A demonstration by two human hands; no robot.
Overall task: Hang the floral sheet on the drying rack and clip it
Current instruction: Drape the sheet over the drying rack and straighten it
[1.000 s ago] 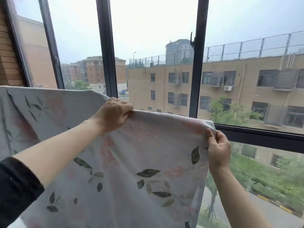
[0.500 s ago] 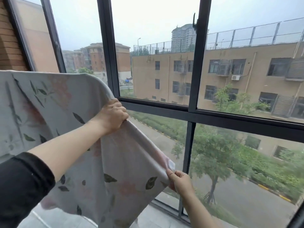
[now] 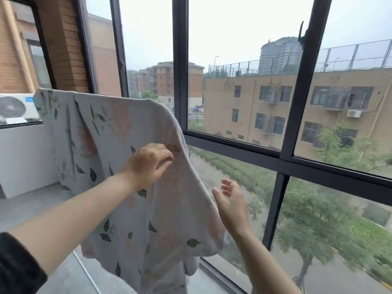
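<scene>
The floral sheet, pale with green leaves and pink blooms, hangs draped over a high line that the cloth itself hides. Its right edge slopes down toward the window. My left hand pinches that cloth near the sloping edge, at mid height. Just to the right of the sheet's edge, my right hand is free, fingers spread, palm turned toward the cloth, touching nothing. A thin white bar of the rack shows below the sheet. No clip is in view.
Large dark-framed windows fill the right and centre, close behind the sheet. A brick wall and an air-conditioner unit behind glass stand at left. Grey floor tiles lie under the sheet.
My right hand has let go of the sheet's lower corner and opened beside it. The corner has dropped. My left hand moved lower on the sloping edge. The view turned left.
</scene>
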